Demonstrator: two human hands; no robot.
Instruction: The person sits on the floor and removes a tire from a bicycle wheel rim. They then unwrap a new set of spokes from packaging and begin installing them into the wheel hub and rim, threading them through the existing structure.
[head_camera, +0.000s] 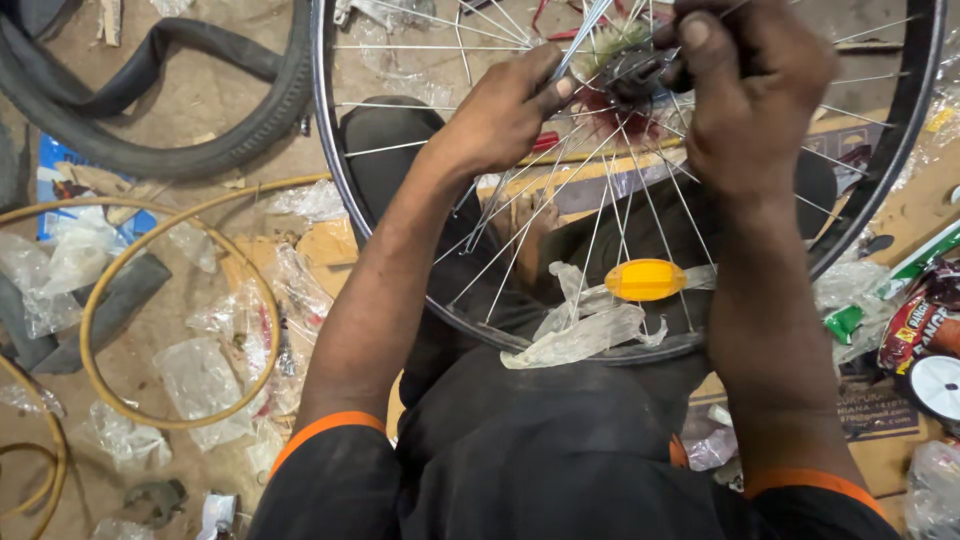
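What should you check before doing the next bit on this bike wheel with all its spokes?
1. Left hand pinching a spoke near the hub: ok.
2. Right hand gripping the hub: ok.
3. Wheel rim steadied against the lap: ok.
4. Plastic wrap tangled in the lower spokes: not ok.
5. Orange reflector sitting between spokes: ok.
6. Spoke seated in the hub: cannot tell, hands hide it.

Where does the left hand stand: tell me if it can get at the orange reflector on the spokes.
Probably yes. The left hand pinches spokes near the hub, and the orange reflector sits lower on the wheel, facing the person, with only loose plastic wrap beside it.
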